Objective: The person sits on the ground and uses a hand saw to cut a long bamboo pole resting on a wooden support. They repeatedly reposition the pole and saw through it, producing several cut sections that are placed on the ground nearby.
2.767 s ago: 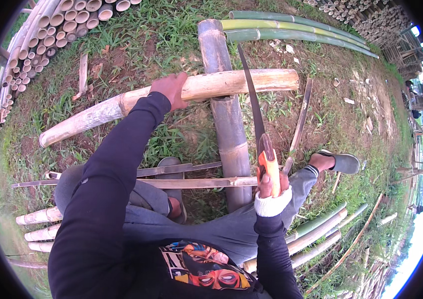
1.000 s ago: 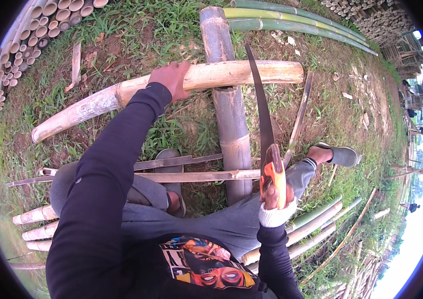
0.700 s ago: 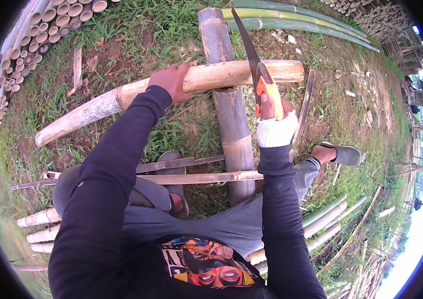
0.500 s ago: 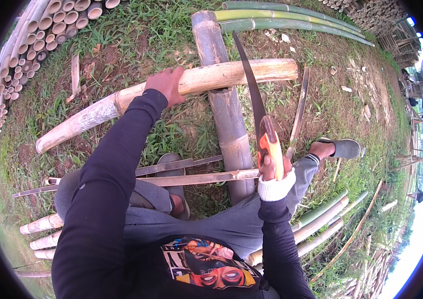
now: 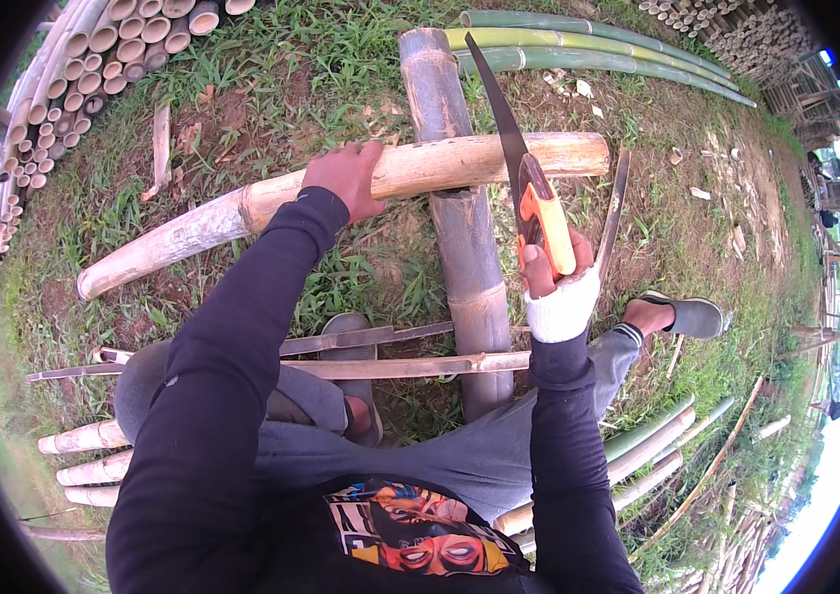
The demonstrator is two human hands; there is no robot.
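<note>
Head view: outdoor ground [image 5: 242,109], patchy grass over brown soil, slats and chips scattered on it. Cut-bamboo stack [image 5: 103,74] upper left, open ends facing in; another pile [image 5: 712,35] far upper right.

Work spot: pale bamboo pole [image 5: 281,196] lies crosswise over dark bamboo log [image 5: 470,262]. Pole's right end overhangs the log, grass and soil beyond it; left end runs well out past the log. Green poles [image 5: 588,42] sit by the log's far end. Split strip [image 5: 614,213] just right of the saw, long slat [image 5: 405,367] across the log nearer the body. Sandalled foot [image 5: 692,317] to the right.

Left hand [image 5: 346,178] clamped over the pole, fingers together, left of the log. Right hand [image 5: 559,265] wrapped round the handle of saw [image 5: 501,111]; blade crosses the pole right of the log. Can't tell if teeth are in a kerf.

Materials: pole smooth and slightly curved, whitish mottling leftward; log grey-purple, ringed, dark gap under the pole. Blade dark, tapered; grip orange.
</note>
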